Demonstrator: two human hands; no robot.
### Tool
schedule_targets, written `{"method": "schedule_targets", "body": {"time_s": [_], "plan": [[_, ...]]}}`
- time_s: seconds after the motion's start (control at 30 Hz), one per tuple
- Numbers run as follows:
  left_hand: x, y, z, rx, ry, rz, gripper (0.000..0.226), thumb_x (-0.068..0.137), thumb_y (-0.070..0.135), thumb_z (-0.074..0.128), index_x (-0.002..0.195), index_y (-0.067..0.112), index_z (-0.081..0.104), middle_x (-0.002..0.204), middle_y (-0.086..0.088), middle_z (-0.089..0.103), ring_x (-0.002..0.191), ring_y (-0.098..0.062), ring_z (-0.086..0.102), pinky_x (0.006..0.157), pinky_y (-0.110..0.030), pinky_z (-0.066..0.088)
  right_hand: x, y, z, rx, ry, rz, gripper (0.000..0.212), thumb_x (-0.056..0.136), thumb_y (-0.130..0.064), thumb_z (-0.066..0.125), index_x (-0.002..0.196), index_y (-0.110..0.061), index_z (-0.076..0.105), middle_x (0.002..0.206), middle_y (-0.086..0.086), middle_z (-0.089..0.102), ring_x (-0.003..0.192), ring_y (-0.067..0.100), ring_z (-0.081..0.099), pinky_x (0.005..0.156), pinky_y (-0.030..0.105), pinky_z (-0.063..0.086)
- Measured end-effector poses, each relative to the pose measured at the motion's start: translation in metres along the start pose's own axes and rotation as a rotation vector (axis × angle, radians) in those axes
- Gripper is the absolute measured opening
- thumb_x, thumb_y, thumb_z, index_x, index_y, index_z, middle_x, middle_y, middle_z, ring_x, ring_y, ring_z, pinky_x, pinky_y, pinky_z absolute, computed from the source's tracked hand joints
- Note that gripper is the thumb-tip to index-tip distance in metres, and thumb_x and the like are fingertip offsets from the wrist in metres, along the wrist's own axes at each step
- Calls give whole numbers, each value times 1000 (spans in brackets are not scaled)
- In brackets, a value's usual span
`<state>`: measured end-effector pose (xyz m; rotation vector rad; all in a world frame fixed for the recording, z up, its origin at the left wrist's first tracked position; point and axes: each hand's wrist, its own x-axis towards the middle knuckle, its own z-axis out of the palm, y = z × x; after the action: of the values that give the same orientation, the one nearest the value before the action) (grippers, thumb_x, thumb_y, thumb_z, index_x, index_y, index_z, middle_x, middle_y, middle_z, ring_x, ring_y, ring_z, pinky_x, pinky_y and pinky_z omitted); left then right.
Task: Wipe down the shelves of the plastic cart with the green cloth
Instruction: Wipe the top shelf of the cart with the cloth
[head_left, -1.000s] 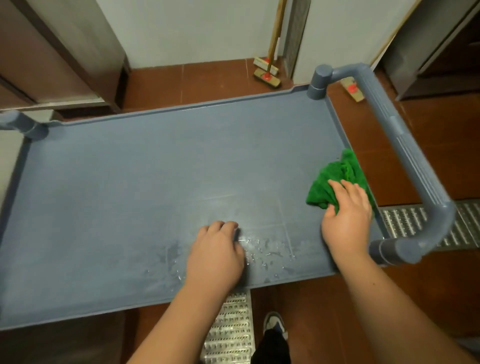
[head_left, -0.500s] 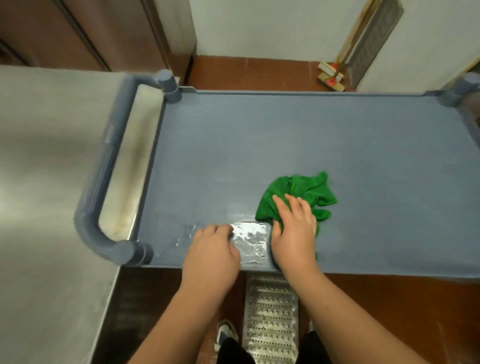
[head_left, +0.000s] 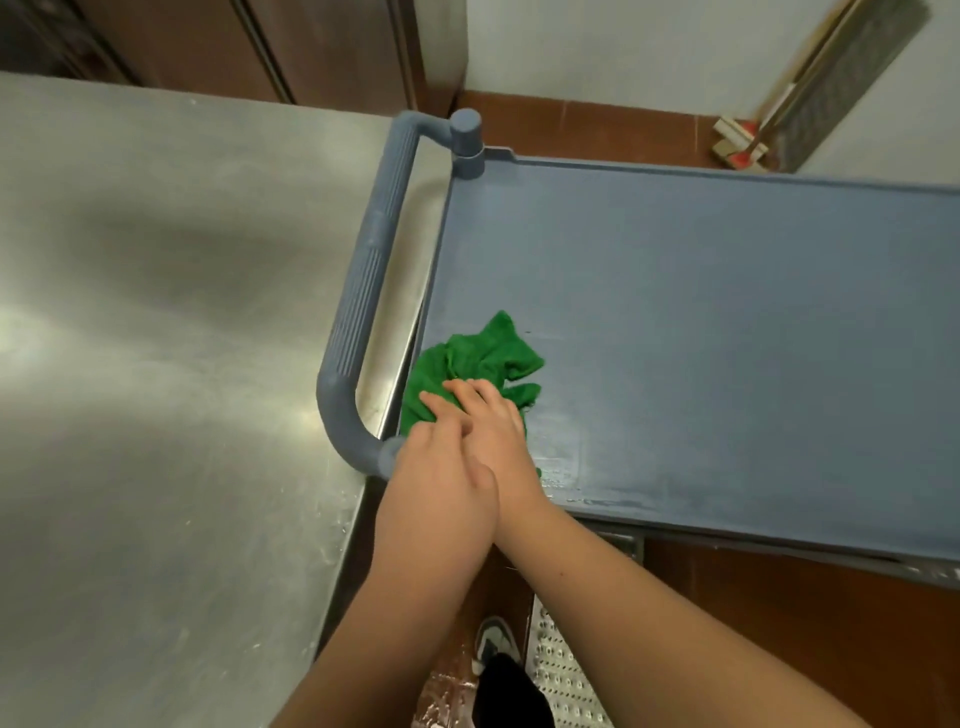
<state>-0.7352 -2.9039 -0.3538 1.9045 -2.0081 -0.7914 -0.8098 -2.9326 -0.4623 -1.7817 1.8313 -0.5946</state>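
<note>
Green cloth (head_left: 475, 364) bunched at the top shelf's (head_left: 727, 322) 8 o'clock corner, beside the cart handle (head_left: 363, 291). My right hand (head_left: 493, 421) presses it flat-fingered; left hand (head_left: 441, 483) overlaps, grip unclear. Cloth looks soft, light, floppy: press mid-bunch so it won't slide out.

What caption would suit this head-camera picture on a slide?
Right hand presses a crumpled green cloth onto the grey-blue plastic cart shelf near its handle; left hand overlaps it.
</note>
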Motion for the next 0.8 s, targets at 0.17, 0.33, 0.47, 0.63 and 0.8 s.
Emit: {"method": "schedule_targets", "body": {"time_s": [0.17,0.33,0.47,0.63,0.8], "plan": [[-5,24,14,34,-37,-22,27,91,10,46,116,12,55,105,0,55,97,-19,57,75,-20,32,-42,13,-29,-139,17,-64,27,92,-37,49,115,-30,61,129,-14,48,121,13,40,99,36,38],[-29,63,50,83,-73,-35,24,94,21,44,116,19,53,106,0,55,98,-18,55,78,-27,36,-108,52,-66,-126,120,-1,31,90,-39,52,121,-35,54,129,-16,53,128,13,43,101,37,37],[-64,102,93,161,-53,-19,31,88,20,48,119,21,51,113,-5,53,105,-28,55,82,-40,45,-151,112,-122,-165,145,31,41,77,-26,59,118,-31,56,127,-10,55,127,17,45,100,39,40],[-137,147,172,261,-71,180,42,76,21,65,117,21,59,116,-5,57,109,-28,55,90,-43,49,-209,236,-222,-221,246,177,51,71,-13,67,119,-27,57,128,-6,56,129,19,45,107,37,34],[-162,199,238,250,-25,243,29,86,31,64,115,33,60,116,7,57,112,-17,50,91,-38,45,-250,338,-305,-279,322,300,49,72,-9,69,117,-24,58,126,-1,59,124,24,48,101,42,41]]}}
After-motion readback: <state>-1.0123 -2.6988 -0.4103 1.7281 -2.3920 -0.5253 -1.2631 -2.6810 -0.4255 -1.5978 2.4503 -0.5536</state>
